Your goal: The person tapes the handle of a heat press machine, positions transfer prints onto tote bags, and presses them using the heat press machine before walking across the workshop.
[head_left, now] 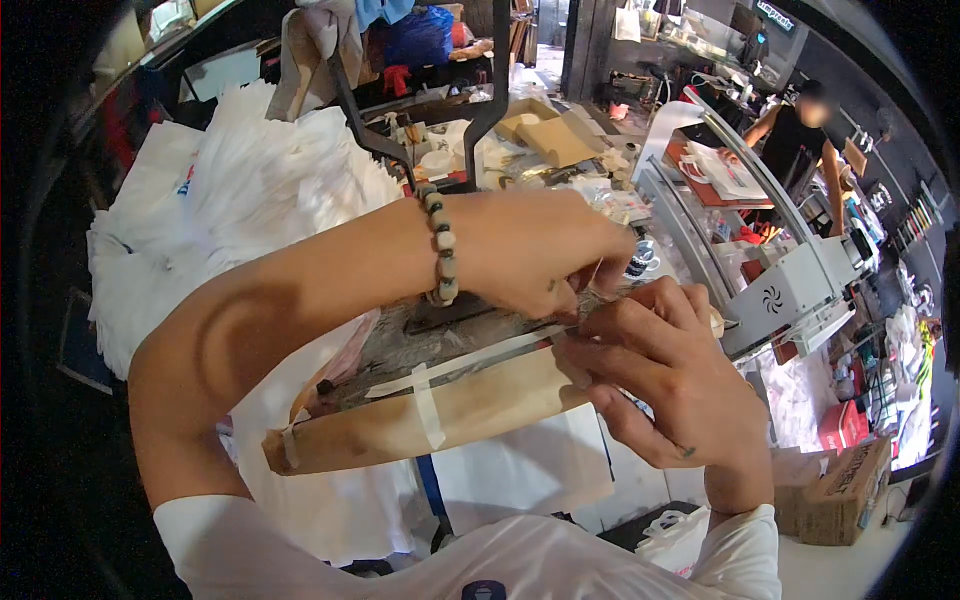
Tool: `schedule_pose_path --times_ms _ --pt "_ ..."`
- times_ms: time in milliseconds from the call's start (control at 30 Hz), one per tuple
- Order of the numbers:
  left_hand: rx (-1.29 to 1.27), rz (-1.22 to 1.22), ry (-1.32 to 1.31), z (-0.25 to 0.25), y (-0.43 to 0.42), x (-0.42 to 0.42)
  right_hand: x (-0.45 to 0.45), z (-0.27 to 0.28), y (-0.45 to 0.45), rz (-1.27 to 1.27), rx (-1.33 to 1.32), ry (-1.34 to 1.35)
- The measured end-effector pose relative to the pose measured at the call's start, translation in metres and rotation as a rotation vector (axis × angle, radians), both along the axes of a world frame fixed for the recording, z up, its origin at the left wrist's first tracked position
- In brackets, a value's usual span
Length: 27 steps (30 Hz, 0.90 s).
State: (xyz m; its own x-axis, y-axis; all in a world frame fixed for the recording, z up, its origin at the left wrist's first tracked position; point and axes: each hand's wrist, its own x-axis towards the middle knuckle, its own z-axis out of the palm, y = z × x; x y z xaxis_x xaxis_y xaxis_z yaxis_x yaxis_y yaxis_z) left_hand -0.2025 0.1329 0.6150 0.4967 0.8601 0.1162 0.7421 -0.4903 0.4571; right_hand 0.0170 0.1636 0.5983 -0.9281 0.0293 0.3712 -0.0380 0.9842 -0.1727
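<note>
A long brown paper roll [480,408] lies slanted across the worktable in front of me, with white tape strips [428,408] around it. Both hands meet near its right end. My left hand [545,250], below a beaded bracelet [441,250], has its fingers bent down over the end of a pale strip [470,362] running along the roll's far side. My right hand [665,365] rests against the roll with curled fingers, the tips close to my left fingers. What the fingertips of either hand pinch is hidden.
White fabric or bags [250,190] are heaped at the left. A black metal frame [480,130] stands behind my left wrist. On the right are a grey machine [785,295] and a cardboard box [835,495]. Another person [800,140] stands beyond the machine. An open carton [560,135] sits behind.
</note>
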Motion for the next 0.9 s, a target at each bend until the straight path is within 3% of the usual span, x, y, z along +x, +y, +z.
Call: schedule_pose_path --times_ms 333,467,633,900 --pt "0.005 0.115 0.026 0.007 -0.018 -0.024 0.001 -0.002 0.003 0.007 -0.014 -0.006" --pt "-0.148 0.048 -0.04 0.017 -0.062 -0.039 -0.001 0.001 0.004 0.024 -0.067 -0.001" --pt "-0.296 0.115 -0.208 -0.005 -0.104 -0.03 -0.001 0.001 0.008 0.047 -0.072 -0.009" --pt "-0.157 0.073 -0.075 -0.033 -0.104 -0.03 0.004 -0.005 0.013 0.057 -0.048 -0.023"
